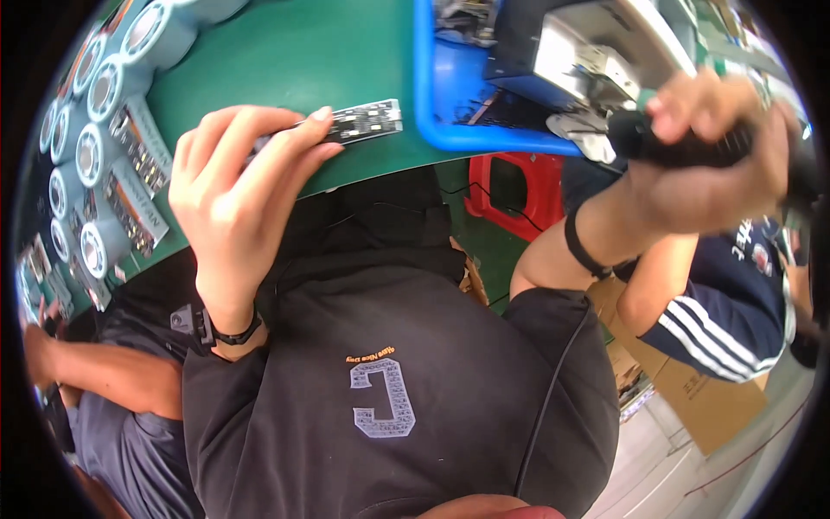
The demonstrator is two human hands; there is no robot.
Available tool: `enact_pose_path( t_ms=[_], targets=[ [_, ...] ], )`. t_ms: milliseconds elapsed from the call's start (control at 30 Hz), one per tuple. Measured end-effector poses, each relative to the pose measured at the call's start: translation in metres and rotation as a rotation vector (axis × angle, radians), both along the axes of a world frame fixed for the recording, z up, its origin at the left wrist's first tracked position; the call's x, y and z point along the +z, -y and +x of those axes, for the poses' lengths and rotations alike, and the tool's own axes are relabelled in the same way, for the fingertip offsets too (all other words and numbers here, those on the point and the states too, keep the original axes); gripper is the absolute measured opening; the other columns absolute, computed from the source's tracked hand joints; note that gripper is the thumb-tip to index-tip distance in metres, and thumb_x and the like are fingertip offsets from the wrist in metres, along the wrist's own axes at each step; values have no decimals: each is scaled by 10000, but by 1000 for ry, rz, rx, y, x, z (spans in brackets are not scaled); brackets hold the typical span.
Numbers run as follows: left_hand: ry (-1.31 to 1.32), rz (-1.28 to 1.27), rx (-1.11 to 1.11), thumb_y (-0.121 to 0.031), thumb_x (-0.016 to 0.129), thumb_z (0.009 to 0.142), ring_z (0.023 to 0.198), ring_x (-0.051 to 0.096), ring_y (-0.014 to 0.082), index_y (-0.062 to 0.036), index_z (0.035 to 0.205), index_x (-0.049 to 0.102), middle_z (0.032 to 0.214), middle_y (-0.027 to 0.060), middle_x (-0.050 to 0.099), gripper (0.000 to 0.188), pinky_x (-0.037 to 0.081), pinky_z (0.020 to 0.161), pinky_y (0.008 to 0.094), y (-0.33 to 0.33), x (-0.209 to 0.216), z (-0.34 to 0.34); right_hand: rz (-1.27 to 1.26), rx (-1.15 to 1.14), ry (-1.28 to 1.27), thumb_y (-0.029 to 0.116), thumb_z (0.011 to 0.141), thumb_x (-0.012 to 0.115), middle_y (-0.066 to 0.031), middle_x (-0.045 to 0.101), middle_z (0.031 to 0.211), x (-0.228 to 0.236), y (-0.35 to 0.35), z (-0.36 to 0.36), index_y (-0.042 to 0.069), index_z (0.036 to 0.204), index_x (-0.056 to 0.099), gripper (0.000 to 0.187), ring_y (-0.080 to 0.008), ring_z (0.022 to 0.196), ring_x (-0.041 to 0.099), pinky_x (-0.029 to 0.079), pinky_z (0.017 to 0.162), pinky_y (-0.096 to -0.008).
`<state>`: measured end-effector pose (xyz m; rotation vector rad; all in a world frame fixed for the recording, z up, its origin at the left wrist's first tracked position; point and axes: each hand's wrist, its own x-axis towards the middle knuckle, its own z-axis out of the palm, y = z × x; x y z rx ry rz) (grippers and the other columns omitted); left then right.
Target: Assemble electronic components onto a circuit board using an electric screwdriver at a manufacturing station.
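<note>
Right hand (692, 186): raised close to the camera and blurred, its fingers wrapped around a black tool (631, 137).
Black tool: dark all over, thick as a handle, rounded at its left end; blur hides finer detail, and the hand covers part of it.
Left hand (233, 186): over the green table (259, 60), fingers and thumb pinched narrow on a circuit board (367, 121).
Circuit board: a slim, straight-edged strip, dark grey, crowded with small pale and silvery parts; its free end is brighter and square-cut, the other is covered by the fingers.
Board's place: above the table, left of the blue tray (424, 86) and apart from it.
Tray contents: dark and metallic pieces, plus a black-and-white housing (519, 60).
Table's left: pale-blue round housings (134, 73) in rows, more boards (143, 143) beside them.
Around: a red stool (545, 183) past the table edge; a co-worker's striped navy sleeve (718, 342) at right.
</note>
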<state>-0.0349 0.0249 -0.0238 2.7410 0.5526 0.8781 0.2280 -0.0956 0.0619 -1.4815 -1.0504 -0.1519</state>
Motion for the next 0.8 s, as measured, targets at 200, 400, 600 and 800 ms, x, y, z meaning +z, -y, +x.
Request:
enact_pose_path(
  t_ms=[200,400,600,800],
  targets=[
    [-27,-11,26,-168,871,696,821,627,180,-155,1008,796,888,-30,690,321,432,686,322,5,-4,-10,290,54,-111,431,974,439,-43,394,693,-6,2,-62,113,933,489,324,-161,432,375,349,455,-321],
    [87,12,79,-221,880,674,810,626,171,-184,982,800,875,-48,684,321,416,679,311,9,-18,-10,341,-7,-100,450,991,386,-35,377,716,-28,-28,-80,155,936,477,313,-153,441,354,293,447,-309],
    [128,45,82,-242,876,658,804,625,165,-193,960,799,861,-54,679,315,411,672,304,5,-29,-9,351,-43,-59,463,1002,352,-30,368,731,-49,-50,-85,182,932,467,311,-149,446,343,258,438,-301],
    [169,62,85,-255,865,657,799,627,157,-198,945,797,855,-59,673,301,408,665,297,6,-32,-6,243,90,-5,471,996,355,-33,380,733,-50,-44,-75,182,898,460,322,-154,439,363,271,421,-301]
  ],
)
